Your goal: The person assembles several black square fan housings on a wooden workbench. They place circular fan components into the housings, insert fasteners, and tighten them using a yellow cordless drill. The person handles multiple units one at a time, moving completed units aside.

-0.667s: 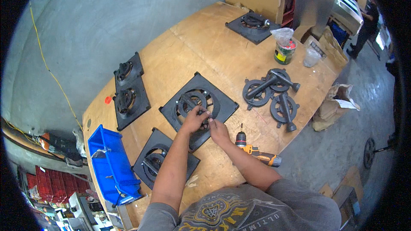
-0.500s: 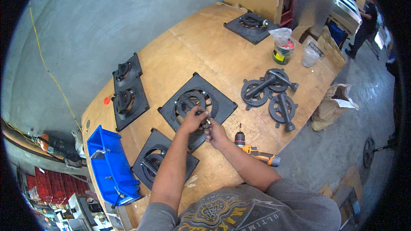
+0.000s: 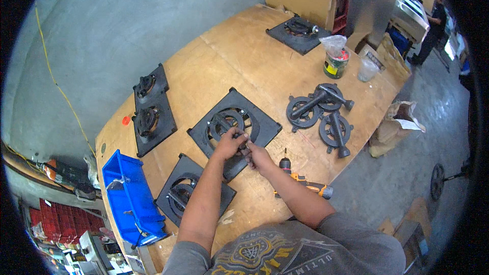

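A square black cast-iron stove plate (image 3: 262, 128) lies on the table before me, with a round black burner (image 3: 227, 119) in its ringed opening. Over the burner's near side, my left hand (image 3: 230, 144) is closed around the end of its pipe. The fingertips of my right hand (image 3: 259, 157) are pinched together against that same end, touching the left fingers. Whatever small part sits between the fingertips is mostly hidden. A yellow-and-black cordless drill (image 3: 301, 179) rests beside my right forearm, its bit pointing away from me.
Near my left forearm lie another plate with a burner (image 3: 175, 186) and a blue bin (image 3: 125, 193). Farther left is a double-burner plate (image 3: 154, 117). Loose burners (image 3: 305, 109) lie on the right. Behind are a tub (image 3: 335, 64) and another plate (image 3: 298, 33). A person (image 3: 433, 28) stands beyond.
My right hand has turned slightly at the pipe end, and the small brass-coloured fitting that showed between my fingertips is now hidden. The left hand stays almost in place.
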The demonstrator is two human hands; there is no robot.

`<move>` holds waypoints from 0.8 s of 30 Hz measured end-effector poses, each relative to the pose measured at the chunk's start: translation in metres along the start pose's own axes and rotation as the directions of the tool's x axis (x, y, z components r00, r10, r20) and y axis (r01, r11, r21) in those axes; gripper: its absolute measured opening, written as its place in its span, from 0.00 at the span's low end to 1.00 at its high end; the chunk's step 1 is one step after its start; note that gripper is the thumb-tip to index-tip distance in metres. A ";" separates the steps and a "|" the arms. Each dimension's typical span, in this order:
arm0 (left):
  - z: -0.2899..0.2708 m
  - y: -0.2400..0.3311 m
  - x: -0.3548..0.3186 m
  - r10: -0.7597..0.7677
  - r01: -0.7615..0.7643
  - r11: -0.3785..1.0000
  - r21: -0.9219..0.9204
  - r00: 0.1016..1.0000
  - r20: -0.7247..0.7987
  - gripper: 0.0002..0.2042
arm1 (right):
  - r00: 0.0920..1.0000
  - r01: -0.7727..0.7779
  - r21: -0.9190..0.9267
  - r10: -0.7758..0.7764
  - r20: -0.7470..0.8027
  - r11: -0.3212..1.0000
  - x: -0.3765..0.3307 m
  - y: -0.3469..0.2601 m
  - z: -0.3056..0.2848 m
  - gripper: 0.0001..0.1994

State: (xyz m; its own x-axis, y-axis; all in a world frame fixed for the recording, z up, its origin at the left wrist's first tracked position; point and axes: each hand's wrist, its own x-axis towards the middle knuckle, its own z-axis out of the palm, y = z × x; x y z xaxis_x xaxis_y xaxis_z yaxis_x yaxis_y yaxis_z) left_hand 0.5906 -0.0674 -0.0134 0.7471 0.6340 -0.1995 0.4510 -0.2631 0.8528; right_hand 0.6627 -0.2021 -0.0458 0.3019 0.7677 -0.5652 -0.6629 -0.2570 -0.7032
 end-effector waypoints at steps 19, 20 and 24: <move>-0.004 0.014 -0.007 -0.073 0.074 0.997 -0.029 0.996 0.049 0.16 | 0.653 0.332 -0.893 -0.757 -0.014 0.303 0.000 0.015 0.006 0.20; -0.002 0.018 -0.006 -0.071 0.073 0.997 -0.031 0.996 0.060 0.16 | 0.718 0.374 -0.786 -0.690 -0.091 0.493 0.008 0.018 0.003 0.20; 0.000 0.004 0.000 -0.019 0.018 0.999 0.028 0.999 0.028 0.17 | 0.998 0.044 0.101 -0.039 -0.046 0.994 0.027 0.016 -0.005 0.22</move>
State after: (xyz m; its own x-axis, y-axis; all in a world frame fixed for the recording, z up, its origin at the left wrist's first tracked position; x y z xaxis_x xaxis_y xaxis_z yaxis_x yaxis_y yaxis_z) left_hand 0.5918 -0.0683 -0.0100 0.7518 0.6182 -0.2294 0.4780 -0.2713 0.8354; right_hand 0.6637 -0.1884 -0.0743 0.3587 0.7497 -0.5562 -0.7146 -0.1628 -0.6803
